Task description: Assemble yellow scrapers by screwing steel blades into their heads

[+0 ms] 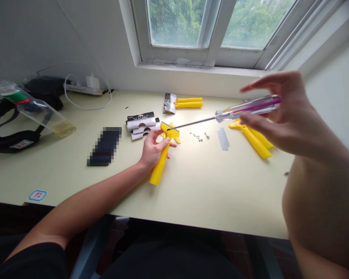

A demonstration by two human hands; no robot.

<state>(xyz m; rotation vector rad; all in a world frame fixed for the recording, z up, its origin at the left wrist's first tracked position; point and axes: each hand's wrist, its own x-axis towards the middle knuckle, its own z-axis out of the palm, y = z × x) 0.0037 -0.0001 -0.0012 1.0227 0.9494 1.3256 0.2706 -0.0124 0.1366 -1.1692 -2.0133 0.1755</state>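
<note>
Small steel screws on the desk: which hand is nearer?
Left hand, close left of the small steel screws; right hand is raised farther to their right.

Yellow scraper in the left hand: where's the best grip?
The ridged handle of the yellow scraper, from the near side, as the left hand does now. It's long and narrow, runs toward the person, and its ridges should resist slipping. Stay off the wide head: the screwdriver tip is at it, and a metal blade edge seems to sit there.

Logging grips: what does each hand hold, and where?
Left hand: a yellow scraper, by its ribbed handle. Right hand: a screwdriver, by its clear handle.
</note>
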